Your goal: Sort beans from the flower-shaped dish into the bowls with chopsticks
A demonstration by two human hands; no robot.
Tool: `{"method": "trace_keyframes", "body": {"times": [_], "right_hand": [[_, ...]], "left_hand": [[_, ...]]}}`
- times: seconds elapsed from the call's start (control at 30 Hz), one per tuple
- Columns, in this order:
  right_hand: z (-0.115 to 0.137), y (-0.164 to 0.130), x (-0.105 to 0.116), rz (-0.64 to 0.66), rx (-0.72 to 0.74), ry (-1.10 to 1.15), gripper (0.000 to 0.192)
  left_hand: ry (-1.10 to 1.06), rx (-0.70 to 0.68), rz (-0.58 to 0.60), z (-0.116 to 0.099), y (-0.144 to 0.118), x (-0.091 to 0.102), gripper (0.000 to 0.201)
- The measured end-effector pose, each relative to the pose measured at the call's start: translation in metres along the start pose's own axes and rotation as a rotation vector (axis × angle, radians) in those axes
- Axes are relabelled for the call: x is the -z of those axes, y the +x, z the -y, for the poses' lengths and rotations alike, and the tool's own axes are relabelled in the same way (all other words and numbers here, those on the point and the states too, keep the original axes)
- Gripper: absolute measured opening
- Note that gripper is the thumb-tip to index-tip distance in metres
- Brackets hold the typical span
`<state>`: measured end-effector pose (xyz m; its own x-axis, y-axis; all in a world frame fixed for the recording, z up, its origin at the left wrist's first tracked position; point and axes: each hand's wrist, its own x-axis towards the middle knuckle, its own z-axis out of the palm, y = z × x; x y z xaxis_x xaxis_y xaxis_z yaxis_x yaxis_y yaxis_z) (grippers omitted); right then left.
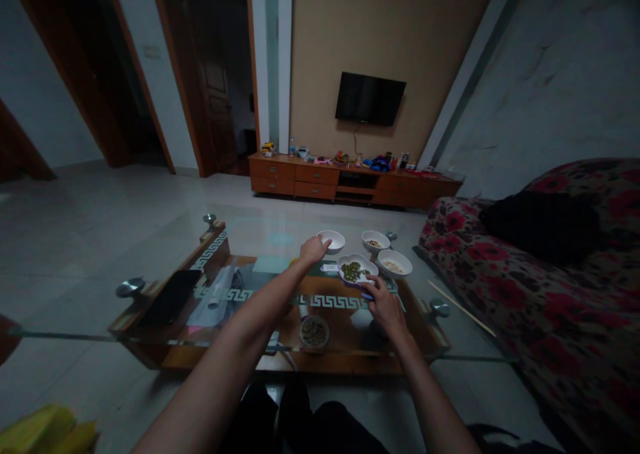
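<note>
My left hand (pixel 314 249) is closed on the near left rim of a white bowl (pixel 334 243), whose visible inside looks bare. To its right, a white and purple flower-shaped dish (pixel 344 277) holds small green beans (pixel 354 271). My right hand (pixel 386 302) has its fingers closed at the near right edge of this dish; their exact contact is partly hidden. Beyond it stand two white bowls, one with dark and pale pieces (pixel 375 243), the other with pale pieces (pixel 395 265). A small white label (pixel 329 267) lies left of the dish.
Everything rests on a glass-topped coffee table (pixel 280 241). A round container of mixed bits (pixel 315 332) sits near the front edge, apparently on the shelf below. Metal glass supports (pixel 131 287) rise at the corners. A floral sofa (pixel 540 294) borders the right side.
</note>
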<state>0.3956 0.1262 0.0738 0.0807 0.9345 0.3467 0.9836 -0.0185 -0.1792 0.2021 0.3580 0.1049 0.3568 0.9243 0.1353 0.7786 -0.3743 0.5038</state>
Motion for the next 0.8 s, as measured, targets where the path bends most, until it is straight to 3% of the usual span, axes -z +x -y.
{"method": "trace_keyframes", "body": {"times": [0.17, 0.27, 0.37, 0.43, 0.53, 0.67, 0.73, 0.8], "right_hand": [[-0.001, 0.000, -0.007, -0.086, -0.013, 0.033, 0.050], [0.000, 0.000, -0.006, -0.147, -0.045, 0.047, 0.041], [0.002, -0.001, 0.001, -0.223, -0.091, 0.066, 0.045], [0.004, -0.003, 0.005, -0.266, -0.119, 0.081, 0.042], [0.005, -0.005, 0.007, -0.297, -0.157, 0.102, 0.041], [0.000, -0.006, 0.002, -0.337, -0.158, 0.133, 0.042], [-0.002, -0.007, -0.002, -0.350, -0.161, 0.130, 0.042], [-0.003, -0.007, -0.004, -0.340, -0.163, 0.114, 0.042]], "left_hand": [[-0.051, -0.036, 0.075, -0.036, 0.018, -0.017, 0.079], [-0.073, -0.065, 0.114, -0.048, 0.021, -0.017, 0.080], [-0.075, -0.108, 0.109, -0.047, 0.003, -0.003, 0.078], [-0.069, -0.155, 0.086, -0.036, -0.029, 0.015, 0.076], [-0.061, -0.246, 0.066, -0.002, -0.111, 0.053, 0.068], [-0.140, -0.312, -0.029, 0.081, -0.243, 0.112, 0.060], [0.013, -0.146, -0.143, 0.127, -0.287, 0.141, 0.058], [0.248, 0.131, -0.238, 0.166, -0.307, 0.167, 0.073]]}}
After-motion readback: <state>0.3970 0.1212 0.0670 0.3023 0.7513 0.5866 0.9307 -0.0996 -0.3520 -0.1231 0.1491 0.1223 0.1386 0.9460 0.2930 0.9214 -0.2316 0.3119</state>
